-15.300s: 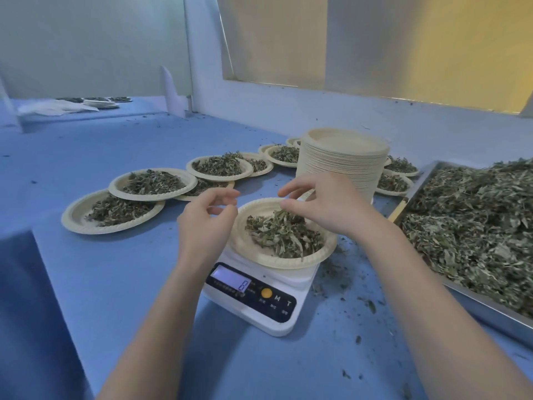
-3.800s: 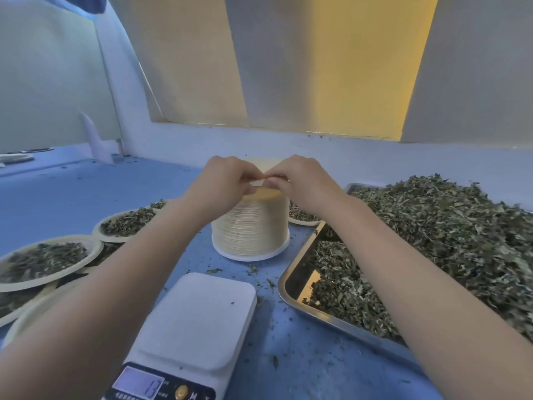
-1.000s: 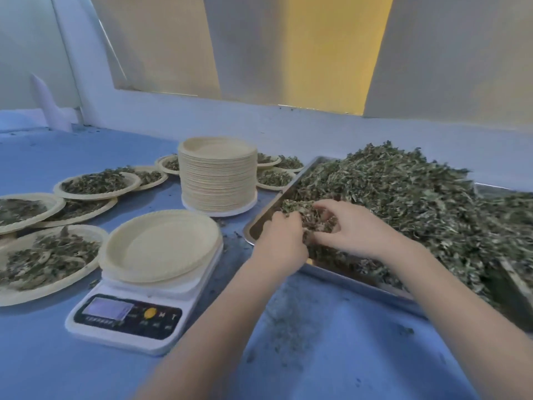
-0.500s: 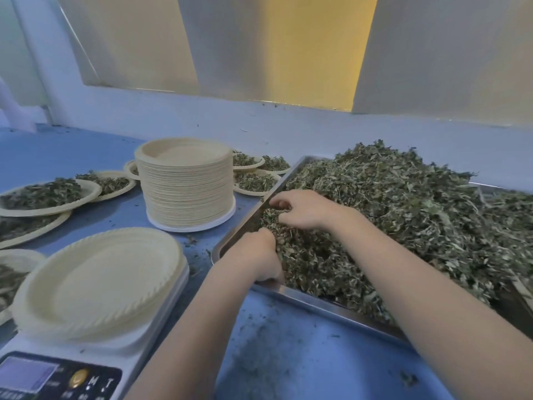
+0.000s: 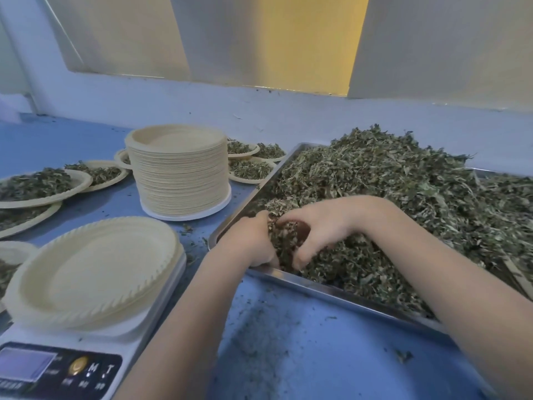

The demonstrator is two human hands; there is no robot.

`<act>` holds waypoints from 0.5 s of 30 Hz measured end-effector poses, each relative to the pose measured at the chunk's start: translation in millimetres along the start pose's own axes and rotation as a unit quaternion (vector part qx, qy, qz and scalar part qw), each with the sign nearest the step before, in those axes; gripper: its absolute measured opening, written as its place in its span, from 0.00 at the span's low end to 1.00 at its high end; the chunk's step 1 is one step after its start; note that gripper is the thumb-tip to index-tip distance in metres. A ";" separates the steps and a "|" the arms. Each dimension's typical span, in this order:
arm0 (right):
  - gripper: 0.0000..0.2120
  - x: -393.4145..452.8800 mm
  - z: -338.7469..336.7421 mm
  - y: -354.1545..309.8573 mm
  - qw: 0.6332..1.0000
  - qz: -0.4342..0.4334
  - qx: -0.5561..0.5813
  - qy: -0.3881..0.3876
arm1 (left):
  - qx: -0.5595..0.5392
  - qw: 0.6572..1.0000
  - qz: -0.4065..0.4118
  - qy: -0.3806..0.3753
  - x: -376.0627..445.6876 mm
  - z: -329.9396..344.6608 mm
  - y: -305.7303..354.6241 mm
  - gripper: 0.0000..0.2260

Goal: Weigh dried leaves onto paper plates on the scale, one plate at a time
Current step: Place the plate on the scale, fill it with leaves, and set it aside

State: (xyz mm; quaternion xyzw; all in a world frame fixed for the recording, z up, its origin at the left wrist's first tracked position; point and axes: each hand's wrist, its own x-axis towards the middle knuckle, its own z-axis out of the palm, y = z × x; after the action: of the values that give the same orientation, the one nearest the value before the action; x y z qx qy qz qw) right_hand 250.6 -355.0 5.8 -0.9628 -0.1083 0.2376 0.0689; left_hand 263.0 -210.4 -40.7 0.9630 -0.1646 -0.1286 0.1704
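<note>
An empty cream paper plate [image 5: 95,269] sits on the white digital scale [image 5: 86,362] at the lower left. To its right a steel tray [image 5: 331,290] holds a big heap of dried leaves [image 5: 403,203]. Both hands are in the tray's near left corner. My left hand [image 5: 248,241] and my right hand [image 5: 320,223] curl towards each other around a clump of dried leaves [image 5: 284,235] between them. The fingertips are partly buried in leaves.
A tall stack of empty paper plates [image 5: 178,174] stands behind the scale. Filled plates [image 5: 40,186] lie at the left and more filled plates [image 5: 251,166] behind the stack. Leaf crumbs litter the blue table [image 5: 302,342]. A wall runs along the back.
Both hands have drawn together in the tray's corner and gathered a clump of leaves between them. The view has shifted slightly left and closer.
</note>
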 end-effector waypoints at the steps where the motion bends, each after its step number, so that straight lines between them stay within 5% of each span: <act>1: 0.47 1.2 5.5 0.8 0.999 0.011 0.011 -0.033 | -0.001 1.000 0.009 -0.005 -0.3 0.2 0.7 0.41; 3: 0.48 7.8 17.6 1.0 1.000 0.010 0.004 -0.014 | 0.003 1.000 0.020 -0.015 -0.8 1.0 2.3 0.40; 8: 0.21 23.1 30.8 2.8 0.987 -0.037 0.093 0.126 | -0.061 0.998 0.017 -0.006 -2.8 2.9 2.1 0.31; 15: 0.21 0.2 18.4 11.0 0.944 -0.045 0.242 0.218 | -0.267 0.958 0.072 0.080 -8.3 -0.6 8.7 0.31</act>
State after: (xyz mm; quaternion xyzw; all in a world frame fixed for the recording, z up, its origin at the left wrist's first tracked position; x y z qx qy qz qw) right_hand 244.0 -364.1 -12.5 -0.9396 -0.0730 0.0373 0.3324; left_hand 253.2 -214.9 -35.4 0.8754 -0.1787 -0.0778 0.4423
